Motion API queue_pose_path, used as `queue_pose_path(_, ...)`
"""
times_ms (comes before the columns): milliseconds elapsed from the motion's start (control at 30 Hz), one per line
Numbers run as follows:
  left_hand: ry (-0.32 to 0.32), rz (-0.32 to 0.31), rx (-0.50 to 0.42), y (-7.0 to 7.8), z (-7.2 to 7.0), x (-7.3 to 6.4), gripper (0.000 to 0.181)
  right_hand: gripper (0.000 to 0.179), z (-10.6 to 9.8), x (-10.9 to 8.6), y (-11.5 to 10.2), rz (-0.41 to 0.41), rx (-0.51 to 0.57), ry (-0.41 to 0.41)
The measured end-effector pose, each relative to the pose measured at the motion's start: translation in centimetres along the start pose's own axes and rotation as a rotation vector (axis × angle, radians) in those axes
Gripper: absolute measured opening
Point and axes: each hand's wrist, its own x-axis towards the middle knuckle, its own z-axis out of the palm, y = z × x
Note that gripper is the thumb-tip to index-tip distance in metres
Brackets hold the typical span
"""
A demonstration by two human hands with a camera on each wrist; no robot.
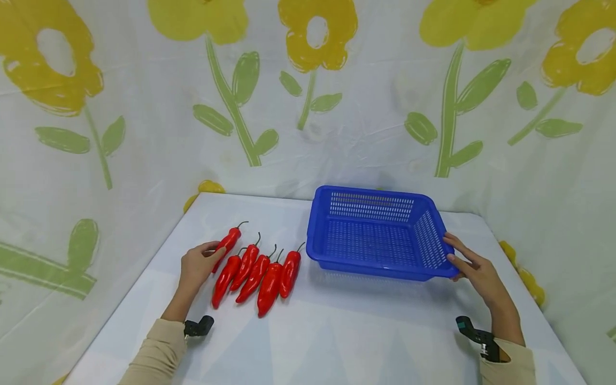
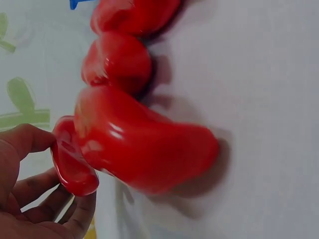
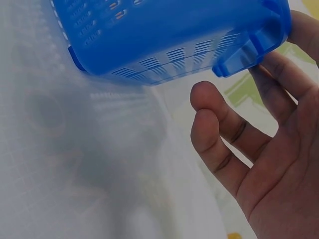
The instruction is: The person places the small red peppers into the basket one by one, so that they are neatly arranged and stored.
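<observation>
My left grip (image 1: 196, 266) is pinched on the leftmost pepper (image 1: 230, 240), long axis toward 1 o'clock. Basket (image 1: 375, 270) sits at its 3 o'clock, right grip (image 1: 481, 275) clamped on the basket's far end.

Peppers (image 1: 254, 278) in row on left half of table (image 1: 337, 337); basket (image 1: 370, 238) right of row, toward table's back edge. Left hand (image 1: 198, 264) at row's left end, right hand (image 1: 483, 275) at basket's right rim. Cloth (image 1: 366, 133) behind table.
</observation>
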Motion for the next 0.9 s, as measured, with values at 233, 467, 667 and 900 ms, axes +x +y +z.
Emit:
queue_pose_path(233,0.01,0.004,-0.038,1.3,0.2,-0.2,0.052,0.054,0.0,0.1,0.1,-0.008,0.005,0.0)
queue_pose_path(467,-0.011,-0.009,-0.123,2.9,0.4,-0.6,0.057,0.054,0.0,0.1,0.3,0.003,0.013,-0.004)
queue_pose_path(667,-0.113,-0.062,-0.288,4.8,0.6,-0.6,0.064,0.055,-0.1,-0.1,0.3,0.012,0.014,-0.002)
queue_pose_path(900,-0.16,-0.075,-0.338,6.9,1.2,-1.0,0.072,0.054,0.4,0.1,0.5,-0.004,0.026,0.001)
